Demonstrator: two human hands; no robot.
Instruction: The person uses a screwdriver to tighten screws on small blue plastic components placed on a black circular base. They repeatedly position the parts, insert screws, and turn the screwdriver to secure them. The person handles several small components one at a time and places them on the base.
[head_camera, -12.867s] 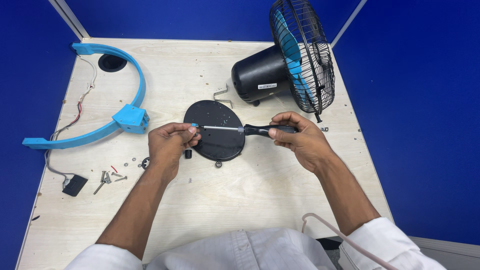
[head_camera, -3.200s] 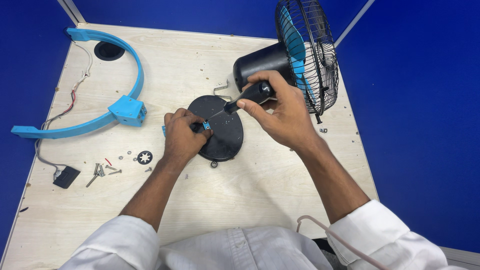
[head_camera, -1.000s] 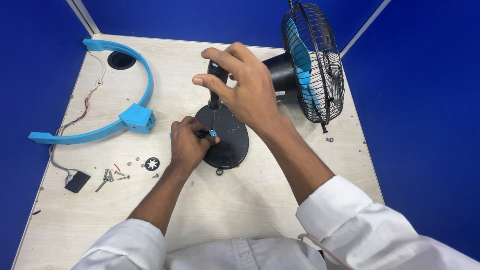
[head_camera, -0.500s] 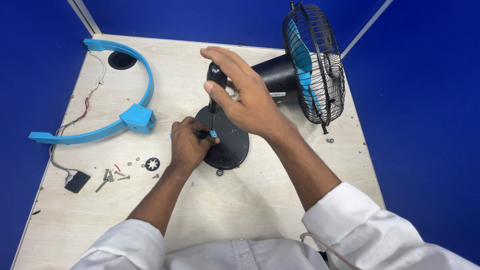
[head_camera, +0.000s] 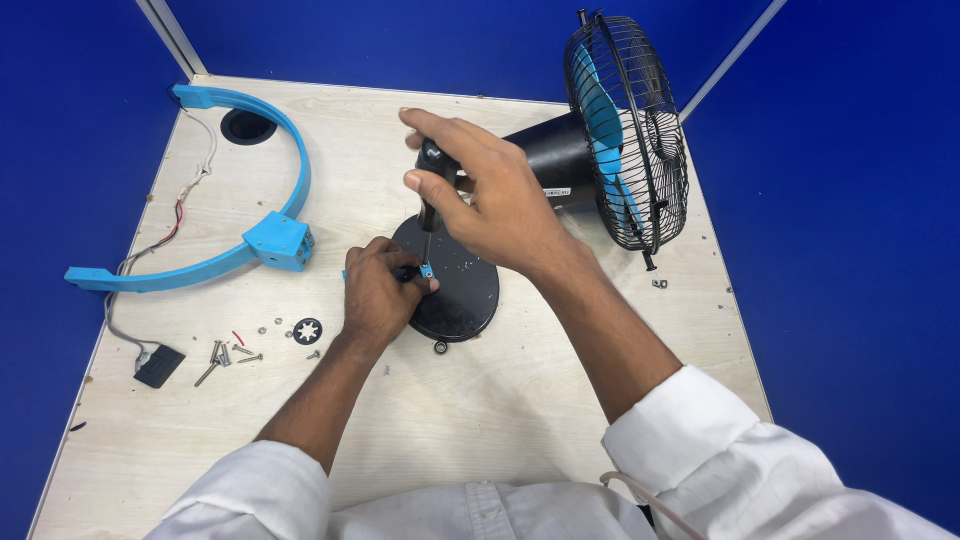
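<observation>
The right hand (head_camera: 495, 205) is curling around the black handle of a screwdriver (head_camera: 432, 185), holding it nearly upright with the thumb and fingers wrapped over the top, and the thin shaft is pointing down onto a small blue part (head_camera: 427, 271). The left hand (head_camera: 378, 295) is pinching that blue part between fingertips and thumb, pressing it against the round black base plate (head_camera: 462, 295), which is lying flat near the middle of the wooden tabletop (head_camera: 450, 440). Just behind the right hand, a black fan (head_camera: 610, 150) with blue blades and a wire guard is lying tilted on its motor housing. To the left, a curved blue plastic arc (head_camera: 270, 225) with a boxy block is resting on the tabletop, with thin wires (head_camera: 165, 235) trailing from it to a small black component (head_camera: 159, 366) near the left edge. Loose screws (head_camera: 228, 355) and a small black star-shaped washer (head_camera: 307, 330) are lying just left of the left wrist. A round hole (head_camera: 247, 126) is showing in the far left corner of the tabletop. White sleeves are covering both forearms
</observation>
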